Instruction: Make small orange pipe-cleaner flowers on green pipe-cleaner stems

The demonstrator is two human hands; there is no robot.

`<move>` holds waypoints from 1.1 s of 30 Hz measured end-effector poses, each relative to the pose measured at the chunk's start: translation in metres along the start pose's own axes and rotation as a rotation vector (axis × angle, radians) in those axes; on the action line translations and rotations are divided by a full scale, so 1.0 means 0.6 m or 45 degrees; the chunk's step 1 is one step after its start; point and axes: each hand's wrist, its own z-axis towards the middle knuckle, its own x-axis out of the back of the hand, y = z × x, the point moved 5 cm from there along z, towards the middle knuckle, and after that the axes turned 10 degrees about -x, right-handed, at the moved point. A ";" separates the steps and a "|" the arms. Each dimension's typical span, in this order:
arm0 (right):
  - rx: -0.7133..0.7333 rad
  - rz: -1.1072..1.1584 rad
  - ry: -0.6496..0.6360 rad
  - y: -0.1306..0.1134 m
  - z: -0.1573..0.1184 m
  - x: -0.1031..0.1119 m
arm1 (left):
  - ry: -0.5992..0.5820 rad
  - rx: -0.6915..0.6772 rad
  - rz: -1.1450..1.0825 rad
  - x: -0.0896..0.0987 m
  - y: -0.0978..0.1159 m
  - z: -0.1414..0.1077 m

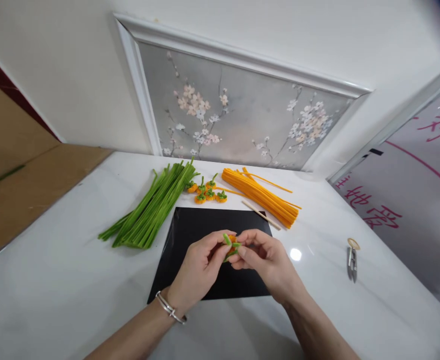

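Observation:
Above the black mat (189, 225), my left hand (202, 262) and my right hand (265, 257) meet, both with closed fingertips. Between them is a small orange and green pipe-cleaner piece (227, 240), pinched from both sides. Its green ends poke out between the fingers; most of the orange part is hidden. Past the mat sits a group of small orange pipe-cleaner persimmons (222, 197) with green tops. A bundle of green pipe cleaners (154, 210) lies to the left, and a bundle of orange pipe cleaners (261, 197) to the right.
A thin wooden stick (261, 215) rests beside the orange bundle, over the mat's far right corner. Small metal snips (352, 262) lie on the white table (317, 310) at the right. Cardboard (35, 190) borders the left side, a whiteboard (411, 175) the right. A wall stands behind.

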 end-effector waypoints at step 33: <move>0.716 -1.148 0.251 -0.030 -0.016 0.008 | -0.142 0.396 -0.521 -0.018 -0.012 0.001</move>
